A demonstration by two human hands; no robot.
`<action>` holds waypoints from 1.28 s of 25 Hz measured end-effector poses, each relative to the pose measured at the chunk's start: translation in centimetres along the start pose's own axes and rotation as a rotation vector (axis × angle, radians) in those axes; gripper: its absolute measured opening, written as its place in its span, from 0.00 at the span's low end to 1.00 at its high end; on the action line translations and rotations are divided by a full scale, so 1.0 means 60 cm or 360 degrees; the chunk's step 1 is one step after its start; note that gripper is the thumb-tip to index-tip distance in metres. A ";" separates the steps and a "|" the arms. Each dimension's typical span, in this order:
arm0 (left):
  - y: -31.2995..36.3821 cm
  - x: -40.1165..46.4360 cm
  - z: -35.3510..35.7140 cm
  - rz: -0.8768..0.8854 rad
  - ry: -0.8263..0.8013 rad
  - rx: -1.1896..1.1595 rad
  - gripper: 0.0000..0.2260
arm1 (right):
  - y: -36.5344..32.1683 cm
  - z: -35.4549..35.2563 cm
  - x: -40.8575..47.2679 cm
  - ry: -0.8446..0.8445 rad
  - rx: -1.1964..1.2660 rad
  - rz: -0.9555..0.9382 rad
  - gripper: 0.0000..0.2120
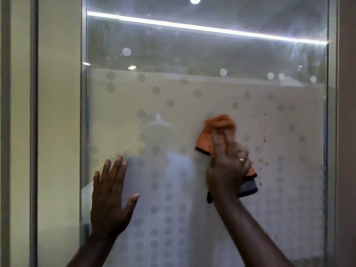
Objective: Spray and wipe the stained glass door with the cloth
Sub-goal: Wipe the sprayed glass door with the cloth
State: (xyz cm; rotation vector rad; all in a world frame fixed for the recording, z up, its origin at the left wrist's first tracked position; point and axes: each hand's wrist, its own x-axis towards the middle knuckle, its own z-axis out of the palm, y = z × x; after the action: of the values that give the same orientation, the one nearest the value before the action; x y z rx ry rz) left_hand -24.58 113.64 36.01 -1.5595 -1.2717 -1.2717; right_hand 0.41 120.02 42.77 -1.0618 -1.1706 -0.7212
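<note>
The glass door fills the view, frosted with a dot pattern on its lower part and clear above. Brown stains run down the glass right of centre, with more specks lower at about hand height. My right hand is shut on an orange cloth with a grey underside and presses it against the glass just left of the stains; the hand is blurred. My left hand lies flat on the glass at lower left, fingers spread, holding nothing. No spray bottle is in view.
A metal door frame edges the glass on the left, and a cream wall panel stands beside it. Another frame edge runs down the right. A bright light strip reflects across the upper glass.
</note>
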 end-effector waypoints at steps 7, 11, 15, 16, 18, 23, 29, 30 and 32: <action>0.007 0.001 0.003 0.0000 0.0021 0.0020 0.31 | 0.053 -0.015 0.139 -0.0061 -0.0097 -0.0220 0.35; 0.007 0.001 0.005 0.0012 0.0034 0.0044 0.31 | 0.147 -0.037 0.137 -0.0070 0.0022 0.0461 0.36; 0.005 0.001 0.009 0.0035 0.0057 0.0091 0.31 | 0.101 -0.020 0.074 -0.0154 0.0022 0.0029 0.40; 0.005 0.001 0.010 0.0043 0.0064 0.0107 0.32 | 0.093 -0.019 0.081 -0.0192 0.0016 -0.0144 0.40; 0.005 0.002 0.011 0.0045 0.0086 0.0132 0.32 | 0.102 -0.027 0.123 -0.0181 -0.0036 -0.0284 0.39; 0.008 0.004 0.015 0.0038 0.0137 0.0231 0.32 | 0.209 -0.042 0.141 -0.0108 -0.0041 0.0294 0.38; 0.002 -0.002 0.023 0.0066 0.0209 0.0300 0.33 | 0.184 -0.031 -0.055 -0.0195 0.0003 0.0003 0.37; 0.001 -0.002 0.025 0.0079 0.0222 0.0296 0.33 | 0.176 -0.029 -0.051 -0.0209 0.0011 -0.0166 0.37; 0.001 -0.003 0.025 0.0093 0.0239 0.0273 0.33 | 0.187 -0.034 -0.004 -0.0175 0.0009 -0.0261 0.36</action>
State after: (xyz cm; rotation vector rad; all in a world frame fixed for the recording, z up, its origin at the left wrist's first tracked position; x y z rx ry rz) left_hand -24.17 115.03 35.51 -1.3454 -1.1981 -1.1865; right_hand 11.06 122.17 39.37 -1.0190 -1.3654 -0.7942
